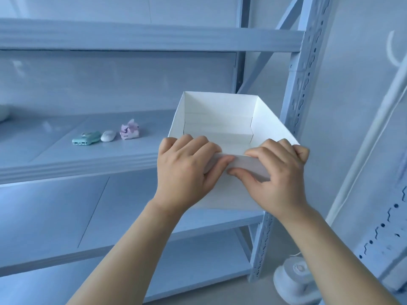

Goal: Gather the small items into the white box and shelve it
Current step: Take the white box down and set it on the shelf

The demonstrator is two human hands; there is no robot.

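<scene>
An open white cardboard box (220,119), nothing visible inside it, sits at the right end of the middle shelf (66,164), its near part overhanging the shelf edge. My left hand (187,170) grips the box's near wall, fingers over the rim and thumb on the outside. My right hand (277,172) grips the same wall further right, fingers curled over the rim. Left of the box on the shelf lie three small items in a row: a mint-green device (86,138), a white oval object (108,136) and a crumpled pink-and-white packet (130,130).
The blue metal rack has an upper shelf (132,38) and lower shelves (66,249) below. Its perforated upright post (301,89) stands right beside the box. A white cord (363,137) and a white round appliance (293,280) on the floor are at the right.
</scene>
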